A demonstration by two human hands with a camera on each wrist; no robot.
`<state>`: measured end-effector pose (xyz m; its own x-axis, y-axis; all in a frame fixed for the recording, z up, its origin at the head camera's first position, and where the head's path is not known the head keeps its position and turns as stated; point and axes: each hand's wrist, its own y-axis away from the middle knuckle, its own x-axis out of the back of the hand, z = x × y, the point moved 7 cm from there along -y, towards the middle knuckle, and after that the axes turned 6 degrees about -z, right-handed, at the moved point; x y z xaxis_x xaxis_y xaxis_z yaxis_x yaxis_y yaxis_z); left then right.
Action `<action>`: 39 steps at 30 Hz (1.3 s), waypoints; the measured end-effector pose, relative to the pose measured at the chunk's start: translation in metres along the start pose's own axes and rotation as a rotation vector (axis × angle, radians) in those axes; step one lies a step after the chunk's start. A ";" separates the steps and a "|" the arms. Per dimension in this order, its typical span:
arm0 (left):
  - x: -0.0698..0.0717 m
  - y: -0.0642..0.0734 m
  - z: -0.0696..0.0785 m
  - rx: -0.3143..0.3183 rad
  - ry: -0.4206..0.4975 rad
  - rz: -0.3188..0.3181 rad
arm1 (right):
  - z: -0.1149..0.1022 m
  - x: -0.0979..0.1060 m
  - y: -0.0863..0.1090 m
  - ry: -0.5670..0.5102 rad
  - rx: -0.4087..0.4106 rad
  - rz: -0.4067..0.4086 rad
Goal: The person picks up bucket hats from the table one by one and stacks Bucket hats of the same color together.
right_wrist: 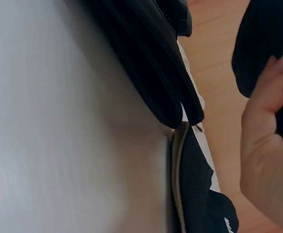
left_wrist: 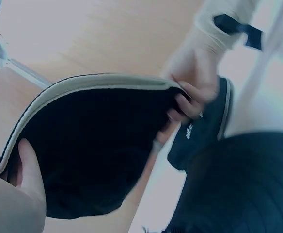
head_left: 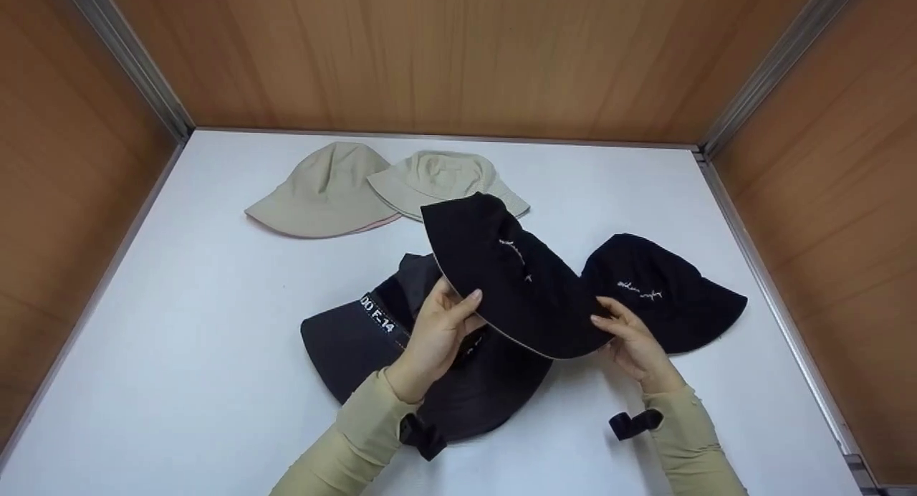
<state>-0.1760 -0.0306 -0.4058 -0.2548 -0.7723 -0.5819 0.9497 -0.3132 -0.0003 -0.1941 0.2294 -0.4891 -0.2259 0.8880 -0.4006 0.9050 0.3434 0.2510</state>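
Observation:
Both hands hold a black bucket hat (head_left: 530, 288) with small white script up off the table, tilted, its brim toward the person. My left hand (head_left: 437, 331) pinches the brim at one side, thumb on top. On the opposite side my right hand (head_left: 634, 342) grips the brim between thumb and fingers. In the left wrist view the pale brim edging and dark fabric of this hat (left_wrist: 93, 145) stretch between the two hands. Below it, partly hidden, lies a larger dark hat (head_left: 351, 345) with a lettered band. A similar black bucket hat (head_left: 659, 295) with white script lies to the right.
Toward the back of the white table (head_left: 179, 324) lie a beige bucket hat (head_left: 329, 191) and a cream bucket hat (head_left: 448, 177), overlapping at their brims. Wood-grain panels (head_left: 458, 59) enclose the back and both sides. Black straps (head_left: 634, 424) hang at the wrists.

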 end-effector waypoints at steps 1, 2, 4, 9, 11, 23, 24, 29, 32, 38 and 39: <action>0.003 0.001 -0.001 0.003 -0.021 0.009 | -0.003 0.004 0.000 0.004 0.012 0.053; 0.007 0.003 -0.002 0.003 -0.046 0.019 | -0.007 0.006 0.002 0.003 0.028 0.084; 0.015 0.005 -0.004 0.004 -0.083 0.054 | -0.017 0.009 0.004 -0.015 0.070 0.113; 0.036 0.006 -0.006 0.014 -0.122 0.156 | -0.049 0.007 0.012 -0.132 0.223 -0.015; 0.043 0.005 -0.006 0.035 -0.144 0.192 | -0.060 0.005 0.017 -0.179 0.278 -0.086; 0.033 -0.037 0.002 0.139 -0.827 -0.074 | -0.124 -0.030 0.040 -0.144 0.402 -0.444; 0.031 -0.043 0.001 0.175 -0.882 -0.122 | -0.128 -0.035 0.042 -0.133 0.408 -0.462; 0.023 -0.056 -0.016 0.399 -1.007 -0.353 | -0.142 -0.048 0.053 -0.171 0.469 -0.554; 0.017 -0.054 -0.029 0.457 -1.023 -0.468 | -0.146 -0.044 0.057 -0.218 0.516 -0.554; 0.008 -0.044 -0.049 0.504 -0.971 -0.597 | -0.145 -0.021 0.061 -0.192 0.487 -0.466; 0.007 -0.042 -0.049 0.514 -0.951 -0.608 | -0.144 -0.017 0.061 -0.189 0.465 -0.461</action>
<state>-0.2089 0.0048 -0.4497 -0.8636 -0.4525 0.2223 0.5042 -0.7755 0.3801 -0.1866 0.2787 -0.3402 -0.5970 0.5996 -0.5330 0.8017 0.4690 -0.3705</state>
